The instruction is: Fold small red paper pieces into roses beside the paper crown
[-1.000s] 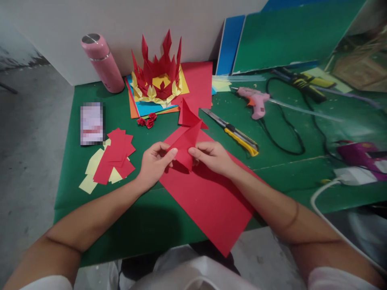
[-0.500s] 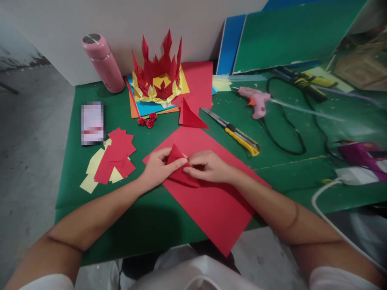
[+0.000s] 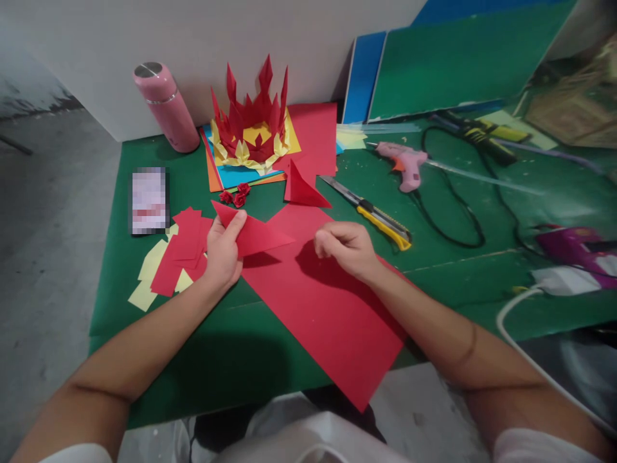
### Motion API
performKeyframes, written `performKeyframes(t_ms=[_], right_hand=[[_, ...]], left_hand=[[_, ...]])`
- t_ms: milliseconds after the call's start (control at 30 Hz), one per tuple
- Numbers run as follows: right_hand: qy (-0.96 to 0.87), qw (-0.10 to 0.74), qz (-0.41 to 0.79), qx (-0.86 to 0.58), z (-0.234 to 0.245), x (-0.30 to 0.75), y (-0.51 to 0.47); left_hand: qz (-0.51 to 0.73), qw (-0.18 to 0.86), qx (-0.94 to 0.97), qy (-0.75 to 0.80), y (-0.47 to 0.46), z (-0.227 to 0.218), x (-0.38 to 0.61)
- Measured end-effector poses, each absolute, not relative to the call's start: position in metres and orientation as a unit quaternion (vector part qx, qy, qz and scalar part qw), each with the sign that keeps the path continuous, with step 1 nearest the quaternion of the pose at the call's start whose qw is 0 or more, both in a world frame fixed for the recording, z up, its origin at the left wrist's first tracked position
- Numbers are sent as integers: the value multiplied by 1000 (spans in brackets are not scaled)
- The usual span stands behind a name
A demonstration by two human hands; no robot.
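Observation:
My left hand (image 3: 225, 253) grips a folded red paper triangle (image 3: 260, 236), thumb on top, above the left corner of a large red paper sheet (image 3: 328, 315). To the right, my right hand (image 3: 346, 247) hovers over that sheet with its fingers curled in, and nothing shows between them. Just past the sheet's far corner lies another folded red paper piece (image 3: 304, 188). A yellow utility knife (image 3: 373, 215) rests on the table with its blade toward that piece. Left of my left hand is a pile of small red and pale yellow paper pieces (image 3: 178, 251).
On the green table (image 3: 193, 360), a red and yellow paper crown (image 3: 255, 128) sits on coloured sheets. Beside it are small red paper roses (image 3: 235, 194), a pink bottle (image 3: 168, 109) and a blurred-out rectangular object (image 3: 148, 200). Rightward lie a pink glue gun (image 3: 407, 164) and a white plug (image 3: 562, 281).
My left hand has moved left with the folded paper, which now points toward the right. My right hand has let go of it and shifted slightly right.

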State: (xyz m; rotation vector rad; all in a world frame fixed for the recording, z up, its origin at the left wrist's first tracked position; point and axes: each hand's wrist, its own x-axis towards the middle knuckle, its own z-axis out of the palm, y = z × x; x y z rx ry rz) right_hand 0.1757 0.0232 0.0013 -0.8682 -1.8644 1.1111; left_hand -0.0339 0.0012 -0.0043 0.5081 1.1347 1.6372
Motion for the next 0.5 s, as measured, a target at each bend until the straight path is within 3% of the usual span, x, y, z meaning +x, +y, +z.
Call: performKeyframes(t_ms=[133,300,500], right_hand=[[-744,473,316,-351,-5,169,24],[-858,394,192,-268,-6,165,21],[-857,380,229,-263,-4,165,18]], left_hand=[[641,582,236,441,-8,-4,-21],[596,639,251,417,-17,-6,-11],[546,673,312,391,-18,-9,-17]])
